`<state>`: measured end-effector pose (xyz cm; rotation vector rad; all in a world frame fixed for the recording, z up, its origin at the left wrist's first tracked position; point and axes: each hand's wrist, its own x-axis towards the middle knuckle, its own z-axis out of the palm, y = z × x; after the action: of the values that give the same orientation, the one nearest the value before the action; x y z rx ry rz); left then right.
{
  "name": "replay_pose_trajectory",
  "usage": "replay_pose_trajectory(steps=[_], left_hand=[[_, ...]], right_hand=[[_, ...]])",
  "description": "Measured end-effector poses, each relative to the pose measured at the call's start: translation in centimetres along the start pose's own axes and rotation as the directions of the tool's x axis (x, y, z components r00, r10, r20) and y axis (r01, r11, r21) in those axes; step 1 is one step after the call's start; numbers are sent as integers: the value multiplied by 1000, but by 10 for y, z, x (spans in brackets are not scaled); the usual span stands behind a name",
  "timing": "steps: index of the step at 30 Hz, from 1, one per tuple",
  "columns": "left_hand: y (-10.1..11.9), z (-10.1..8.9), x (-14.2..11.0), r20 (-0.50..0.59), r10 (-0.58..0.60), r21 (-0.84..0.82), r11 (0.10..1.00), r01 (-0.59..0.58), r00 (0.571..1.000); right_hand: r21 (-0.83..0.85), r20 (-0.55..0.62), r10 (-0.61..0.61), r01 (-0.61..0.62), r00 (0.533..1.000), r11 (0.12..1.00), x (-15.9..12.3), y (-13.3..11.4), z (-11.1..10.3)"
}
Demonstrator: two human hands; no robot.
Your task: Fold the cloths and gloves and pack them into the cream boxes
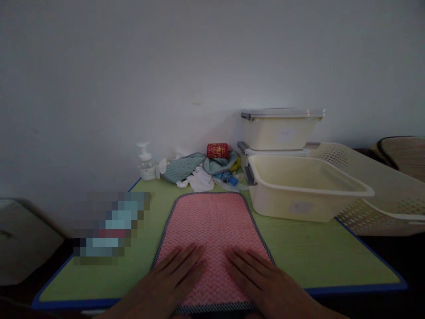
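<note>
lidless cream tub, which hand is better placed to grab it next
Probably the right hand: it rests on the pink cloth, nearer the tub; the left hand would need to cross.

- A pump bottle [146, 166] is set near the wall [199, 66].
- A red cylinder [217, 150] is supported by crumpled cloths [184, 168].
- Two lidded boxes [280, 133] are stacked behind an open bin [299, 204].
- A perforated basket [372, 175] is partly hidden.

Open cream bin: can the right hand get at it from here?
Probably yes. The right hand lies on the pink cloth, and only flat cloth and green tabletop show between it and the bin.
</note>
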<state>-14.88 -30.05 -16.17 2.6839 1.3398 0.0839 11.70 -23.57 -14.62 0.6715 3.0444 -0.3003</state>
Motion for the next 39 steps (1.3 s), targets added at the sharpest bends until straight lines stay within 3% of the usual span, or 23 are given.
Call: replay_pose_trajectory(steps=[4,8,14,17,21,27,34,39], left_hand=[[-7,-1,-4,-17,26,-47,999,-27,1000],[-16,-14,-7,-15,42,-169,985,-44,999],[-27,-56,20,71,-28,-355,933,52,997],[-39,-65,44,66,-58,-368,926,79,996],[-61,-63,74,151,-96,-455,877,156,984],[-94,-54,103,259,-25,-621,761,187,965],[-105,-40,106,224,-37,-696,694,187,974],[-97,-40,97,123,-148,-596,779,193,981]], right_hand=[[0,-40,-41,41,998,999,-4,-1,-17],[23,-31,-118,119,992,993,-9,-1,-42],[-101,-61,88,-94,994,990,3,14,-53],[-134,-51,197,-202,979,970,22,21,-54],[-99,-90,345,-353,934,930,53,32,-51],[-151,-151,419,-439,896,886,91,52,-43],[-158,-193,412,-443,891,883,100,63,-34],[-219,-153,406,-432,901,875,96,59,-33]])
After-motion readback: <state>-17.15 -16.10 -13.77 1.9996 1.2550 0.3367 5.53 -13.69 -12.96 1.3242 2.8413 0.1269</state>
